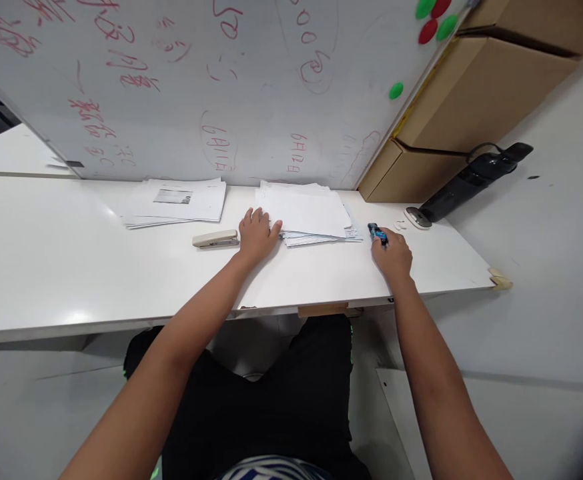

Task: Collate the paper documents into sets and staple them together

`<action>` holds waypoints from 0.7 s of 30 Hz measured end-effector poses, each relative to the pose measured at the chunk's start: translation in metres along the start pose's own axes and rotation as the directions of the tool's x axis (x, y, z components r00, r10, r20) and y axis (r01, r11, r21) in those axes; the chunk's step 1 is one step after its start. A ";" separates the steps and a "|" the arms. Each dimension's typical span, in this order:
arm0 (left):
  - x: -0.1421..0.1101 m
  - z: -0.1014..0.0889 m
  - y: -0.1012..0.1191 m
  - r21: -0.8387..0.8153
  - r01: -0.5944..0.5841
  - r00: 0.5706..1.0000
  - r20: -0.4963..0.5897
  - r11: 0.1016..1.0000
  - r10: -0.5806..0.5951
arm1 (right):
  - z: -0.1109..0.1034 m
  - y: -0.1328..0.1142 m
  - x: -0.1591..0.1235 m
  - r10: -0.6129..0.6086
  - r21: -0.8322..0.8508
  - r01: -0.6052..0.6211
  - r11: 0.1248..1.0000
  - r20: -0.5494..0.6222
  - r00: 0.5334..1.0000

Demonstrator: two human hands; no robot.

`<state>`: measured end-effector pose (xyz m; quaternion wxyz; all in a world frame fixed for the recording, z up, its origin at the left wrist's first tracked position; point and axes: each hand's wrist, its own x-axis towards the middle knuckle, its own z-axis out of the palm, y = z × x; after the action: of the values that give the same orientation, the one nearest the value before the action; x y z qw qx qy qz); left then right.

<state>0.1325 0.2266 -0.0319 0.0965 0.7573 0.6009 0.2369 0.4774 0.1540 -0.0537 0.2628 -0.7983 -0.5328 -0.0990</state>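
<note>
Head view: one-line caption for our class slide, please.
Left hand at the papers, stapler beside it; right hand on blue object.

Near the lower edge of the whiteboard (261, 87), sideways red handwriting read "6月11日" (220, 143), ringed, and "6月12日" (297, 152); other red writing (91, 127) was unclear.

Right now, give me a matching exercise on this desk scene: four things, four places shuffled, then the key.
Things
1. beige oblong stapler
2. small blue-and-black object
3. black cylindrical bottle
4. lone round green magnet

Places
A. on the red-scribbled whiteboard
B. beside the bare left hand
C. beside brown cardboard boxes
D. at the bare right hand

Pairs: 1-B, 2-D, 3-C, 4-A
</note>
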 end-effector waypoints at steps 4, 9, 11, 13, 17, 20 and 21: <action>0.000 0.000 0.000 0.003 0.004 1.000 0.004 1.000 -0.004 | 0.004 0.003 0.001 -0.018 -0.021 0.017 1.000 -0.018 1.000; 0.000 0.000 0.000 0.015 0.005 1.000 0.006 1.000 -0.005 | 0.003 0.002 0.000 0.020 -0.043 -0.020 0.999 -0.004 1.000; -0.001 0.000 0.000 0.015 0.007 1.000 0.002 1.000 -0.007 | 0.001 0.001 0.000 0.092 -0.065 -0.089 0.994 0.029 0.995; -0.001 0.000 0.000 0.006 0.008 1.000 0.000 1.000 -0.008 | -0.001 0.000 0.000 0.135 -0.074 -0.132 0.988 0.041 0.990; 0.001 0.004 -0.002 -0.022 0.007 1.000 -0.001 1.000 -0.007 | 0.000 0.002 0.002 0.133 -0.040 -0.131 0.991 0.040 0.990; -0.001 0.000 0.000 -0.045 -0.008 1.000 -0.027 0.999 0.007 | -0.002 0.003 0.001 0.073 -0.010 -0.073 0.997 0.015 0.997; -0.006 -0.006 0.002 -0.056 -0.018 0.999 -0.038 0.998 0.016 | -0.004 0.000 -0.001 0.034 -0.015 -0.034 0.999 -0.023 0.999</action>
<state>0.1307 0.2199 -0.0270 0.1047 0.7546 0.5893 0.2688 0.4779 0.1512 -0.0507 0.2643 -0.8081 -0.5153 -0.1078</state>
